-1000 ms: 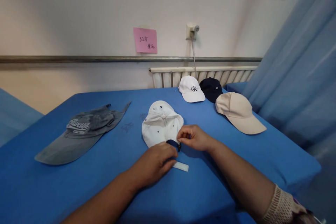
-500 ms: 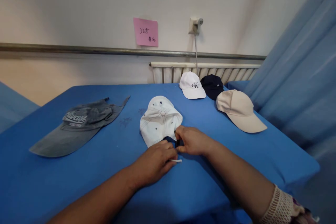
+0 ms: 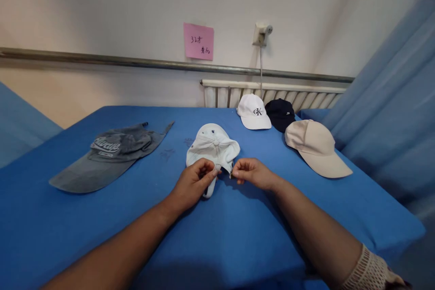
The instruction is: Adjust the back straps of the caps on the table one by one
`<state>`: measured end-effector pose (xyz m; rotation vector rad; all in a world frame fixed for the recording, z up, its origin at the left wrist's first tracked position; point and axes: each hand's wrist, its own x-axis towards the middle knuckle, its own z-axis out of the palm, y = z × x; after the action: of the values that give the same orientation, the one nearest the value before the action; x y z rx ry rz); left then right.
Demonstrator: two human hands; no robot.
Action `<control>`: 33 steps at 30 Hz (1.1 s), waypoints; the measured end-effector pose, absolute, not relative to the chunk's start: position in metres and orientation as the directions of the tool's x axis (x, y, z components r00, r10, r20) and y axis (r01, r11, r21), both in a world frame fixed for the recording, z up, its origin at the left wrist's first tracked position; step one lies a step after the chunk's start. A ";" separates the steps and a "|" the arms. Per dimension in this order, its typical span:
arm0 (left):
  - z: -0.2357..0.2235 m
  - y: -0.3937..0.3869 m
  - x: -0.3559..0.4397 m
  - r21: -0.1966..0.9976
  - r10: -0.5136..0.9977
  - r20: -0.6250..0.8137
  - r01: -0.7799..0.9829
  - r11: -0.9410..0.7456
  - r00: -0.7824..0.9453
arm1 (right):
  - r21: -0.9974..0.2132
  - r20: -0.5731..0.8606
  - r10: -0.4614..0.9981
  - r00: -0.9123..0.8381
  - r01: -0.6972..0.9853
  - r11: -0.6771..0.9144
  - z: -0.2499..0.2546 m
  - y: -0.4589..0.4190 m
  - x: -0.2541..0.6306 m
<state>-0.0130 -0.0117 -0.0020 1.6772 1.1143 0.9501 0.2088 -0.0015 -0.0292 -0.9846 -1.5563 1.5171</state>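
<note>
The left hand (image 3: 193,184) partly hides the pale strap (image 3: 210,188), and the mark (image 3: 287,113) on the navy cap (image 3: 279,117) is illegibly small.

Blue-covered surface (image 3: 217,240) w/ grey (image 3: 112,154), pale (image 3: 213,142), white "CK" (image 3: 253,112), navy (image 3: 280,114) & beige caps (image 3: 316,145) on top.

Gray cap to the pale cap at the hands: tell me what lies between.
No object; the head view shows only blue cover with faint dark marks between the gray cap and pale cap.
</note>
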 end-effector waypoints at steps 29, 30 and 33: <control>-0.005 -0.010 -0.007 0.955 0.942 0.212 0.151 -0.256 0.259 | -0.951 0.307 0.930 -0.202 -0.037 0.306 -0.028 -0.015 0.180; -0.007 -0.009 -0.008 0.964 0.950 0.196 0.129 -0.233 0.244 | -0.924 0.362 0.904 -0.227 0.044 0.381 -0.027 -0.016 0.182; -0.009 -0.006 -0.008 0.978 0.961 0.165 0.090 -0.189 0.224 | -0.808 0.466 0.832 -0.300 0.239 0.539 -0.024 -0.017 0.187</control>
<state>-0.0080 -0.0065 -0.0087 1.5171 1.0337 1.1180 0.1867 -0.0167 -0.0244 -0.8859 -1.8181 0.7758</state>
